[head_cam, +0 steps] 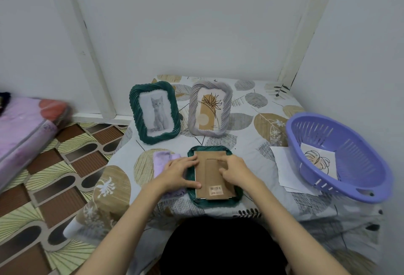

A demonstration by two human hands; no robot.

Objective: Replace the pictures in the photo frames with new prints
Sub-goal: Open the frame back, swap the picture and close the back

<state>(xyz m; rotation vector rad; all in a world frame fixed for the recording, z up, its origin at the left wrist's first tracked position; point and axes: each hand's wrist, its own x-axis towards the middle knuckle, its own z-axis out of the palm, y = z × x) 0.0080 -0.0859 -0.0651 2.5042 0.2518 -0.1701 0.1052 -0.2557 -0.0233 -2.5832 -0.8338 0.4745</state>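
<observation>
1. Green twisted-rope frame (197,201) lies face down at the bench's (251,148) near edge, brown cardboard backing (211,172) up.
2. Left hand (180,172) flat, fingers straight, on its left rim.
3. Right hand (235,171), fingers bent, presses the cardboard.

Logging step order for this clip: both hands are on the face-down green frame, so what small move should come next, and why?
Probably press the cardboard back flat into the face-down green frame and fasten it. The back already lies in the frame, the left hand steadies its left edge, and the right hand's fingers press on the board. Whether any clips are closed cannot be seen.
</observation>
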